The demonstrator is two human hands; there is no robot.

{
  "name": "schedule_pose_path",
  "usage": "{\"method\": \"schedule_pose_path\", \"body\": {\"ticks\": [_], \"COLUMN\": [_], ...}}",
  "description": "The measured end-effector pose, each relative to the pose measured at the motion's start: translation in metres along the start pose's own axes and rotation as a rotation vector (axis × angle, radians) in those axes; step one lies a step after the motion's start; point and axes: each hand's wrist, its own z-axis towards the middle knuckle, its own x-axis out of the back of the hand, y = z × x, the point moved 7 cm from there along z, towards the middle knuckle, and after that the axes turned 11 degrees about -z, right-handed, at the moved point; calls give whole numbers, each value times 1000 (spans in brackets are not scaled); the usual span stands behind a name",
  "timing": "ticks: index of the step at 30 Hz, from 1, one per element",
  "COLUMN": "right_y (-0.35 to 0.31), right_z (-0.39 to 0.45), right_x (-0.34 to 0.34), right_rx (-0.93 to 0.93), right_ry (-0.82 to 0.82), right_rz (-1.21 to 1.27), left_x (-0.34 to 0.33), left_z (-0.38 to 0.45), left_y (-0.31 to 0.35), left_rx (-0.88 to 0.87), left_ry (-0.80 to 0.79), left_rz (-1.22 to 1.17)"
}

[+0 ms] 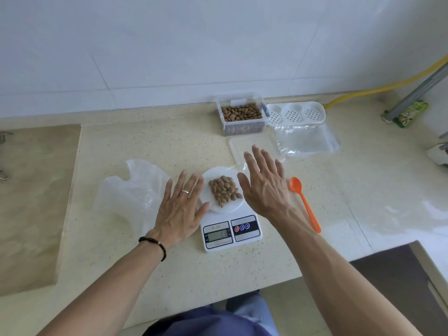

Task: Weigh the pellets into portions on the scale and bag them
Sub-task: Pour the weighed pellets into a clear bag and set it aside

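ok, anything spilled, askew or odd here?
Nothing spilled. The pellets sit in a heap on the scale platform, none loose on the counter. The container is upright, its lid flat beside it. Only untidy item: a crumpled bag at left.

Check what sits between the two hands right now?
Head view: the scale's round white platform with a pile of pellets lies between the open left hand and open right hand.

Brown pellets [225,191], white scale [231,232], orange spoon [306,204], speckled beige counter [169,141]
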Motion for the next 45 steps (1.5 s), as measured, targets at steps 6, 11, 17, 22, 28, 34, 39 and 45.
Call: {"method": "schedule_pose_path", "body": {"ticks": [6, 11, 17, 22, 28, 34, 39, 45], "right_y": [-1, 0, 5, 17, 71, 120, 121, 115], "right_z": [-8, -8, -3, 2, -1, -4, -3, 11], "right_x": [-8, -8, -9, -12, -29, -60, -82, -55], "right_rx": [11, 10, 8, -35, -323, -622, -748, -662], "right_ry": [-25, -24, -23, -36, -82, -218, -379, -244], "right_rz": [-23, -21, -10, 38, 262, 654, 1008, 1234], "left_x": [-3, -9, -11, -11, -15, -27, -35, 0], "left_z": [-6, -6, 5, 17, 59, 127, 169, 179], "left_y": [0, 0, 4, 11, 36, 71, 81, 82], "left_rx": [16, 10, -11, -27, -56, -49, 176, 290], "left_ry": [7, -9, -7, -13, -50, -241, -312, -177], "left_rz": [-14, 8, 7, -6, -53, -97, -406, -840]}}
